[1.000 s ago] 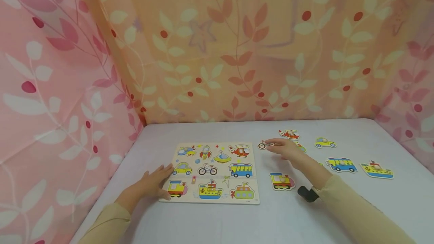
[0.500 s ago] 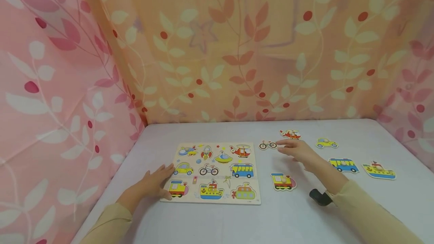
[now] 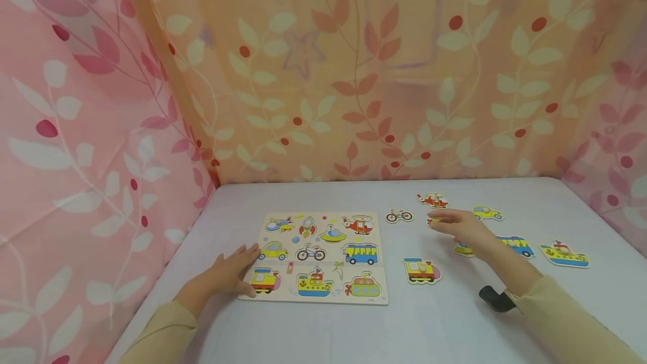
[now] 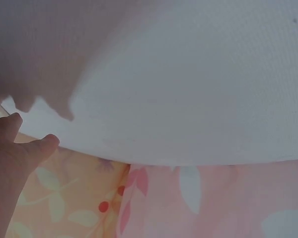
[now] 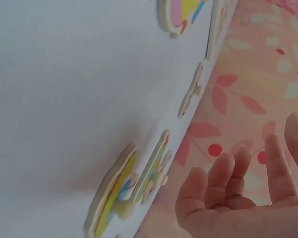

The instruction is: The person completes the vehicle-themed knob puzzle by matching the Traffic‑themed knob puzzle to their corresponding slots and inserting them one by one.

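A wooden vehicle puzzle board point(image 3: 323, 265) lies on the white table, the left hand point(image 3: 229, 271) resting at its left edge with fingers spread. In the left wrist view the left hand point(image 4: 12, 148) shows only partly. Over the loose pieces hovers the right hand point(image 3: 462, 229), its fingers loosely bent and holding nothing. Beneath it, the submarine piece point(image 3: 432, 222) and flying saucer piece point(image 3: 463, 250) are partly covered. The right wrist view shows knobs on the saucer piece point(image 5: 114, 191) and submarine piece point(image 5: 151, 171), apart from the right hand point(image 5: 238, 203).
Around the right hand lie a bicycle piece point(image 3: 399, 215), helicopter piece point(image 3: 433, 200), car piece point(image 3: 488, 212), bus piece point(image 3: 518, 247), ship piece point(image 3: 564, 254) and train piece point(image 3: 422, 271). A black object point(image 3: 497, 299) is at the right wrist. Patterned curtains point(image 3: 303, 100) surround the table.
The right hand has drawn away to the right, from beside the bicycle piece to above the submarine piece. The bicycle piece now shows fully. The left hand stays at the board.
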`<control>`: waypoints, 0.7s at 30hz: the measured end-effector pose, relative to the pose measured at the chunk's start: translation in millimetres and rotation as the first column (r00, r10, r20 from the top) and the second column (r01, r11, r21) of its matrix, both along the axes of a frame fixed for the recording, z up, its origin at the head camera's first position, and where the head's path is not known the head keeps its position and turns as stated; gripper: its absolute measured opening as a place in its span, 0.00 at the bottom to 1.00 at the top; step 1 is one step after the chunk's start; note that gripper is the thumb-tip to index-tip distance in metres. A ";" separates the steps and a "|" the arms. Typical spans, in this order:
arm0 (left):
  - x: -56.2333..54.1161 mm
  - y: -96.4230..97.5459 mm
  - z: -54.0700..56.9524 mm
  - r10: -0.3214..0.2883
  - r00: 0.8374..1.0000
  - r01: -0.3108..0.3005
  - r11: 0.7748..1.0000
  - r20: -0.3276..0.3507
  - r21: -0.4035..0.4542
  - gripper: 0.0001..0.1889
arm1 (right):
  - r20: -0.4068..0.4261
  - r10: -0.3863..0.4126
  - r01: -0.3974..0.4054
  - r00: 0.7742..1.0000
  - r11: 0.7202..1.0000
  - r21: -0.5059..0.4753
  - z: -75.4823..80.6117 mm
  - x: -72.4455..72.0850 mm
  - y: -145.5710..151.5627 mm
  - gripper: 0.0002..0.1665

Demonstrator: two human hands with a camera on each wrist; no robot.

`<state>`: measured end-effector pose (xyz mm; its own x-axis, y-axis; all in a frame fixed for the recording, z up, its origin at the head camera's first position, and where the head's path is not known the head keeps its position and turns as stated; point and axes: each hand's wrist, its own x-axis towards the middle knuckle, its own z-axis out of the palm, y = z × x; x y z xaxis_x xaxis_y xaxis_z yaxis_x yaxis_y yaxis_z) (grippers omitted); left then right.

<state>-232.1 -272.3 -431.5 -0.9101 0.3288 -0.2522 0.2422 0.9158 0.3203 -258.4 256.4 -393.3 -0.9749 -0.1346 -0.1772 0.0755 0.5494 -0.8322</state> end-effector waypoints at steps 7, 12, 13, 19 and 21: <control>1.1 1.3 1.3 0.008 1.000 -0.008 1.000 0.007 0.012 0.54 | -0.011 -0.042 0.042 0.999 0.999 0.019 -2.9 7.0 11.4 0.32; 2.6 0.9 2.4 0.010 1.000 -0.010 1.000 0.005 0.023 0.54 | -0.013 -0.048 0.049 0.999 0.998 0.044 -8.1 8.4 18.6 0.32; 2.8 1.0 2.6 0.010 1.000 -0.010 1.000 0.004 0.026 0.53 | -0.020 -0.044 0.045 0.999 0.998 0.053 -9.6 8.3 21.5 0.32; 1.8 1.7 1.7 0.020 1.000 -0.021 0.999 0.012 0.028 0.53 | -0.041 0.011 -0.005 0.999 0.990 0.144 -13.3 6.0 45.7 0.32; 1.5 1.3 1.6 0.025 1.000 -0.026 0.999 0.015 0.029 0.52 | -0.030 0.044 -0.038 0.999 0.984 0.174 -12.8 4.1 54.2 0.33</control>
<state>-230.6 -271.0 -430.0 -0.9146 0.3130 -0.2559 0.2142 0.9119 0.3500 -254.4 310.6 -406.1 -0.9750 -0.1446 -0.1690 0.0238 0.6879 -0.7254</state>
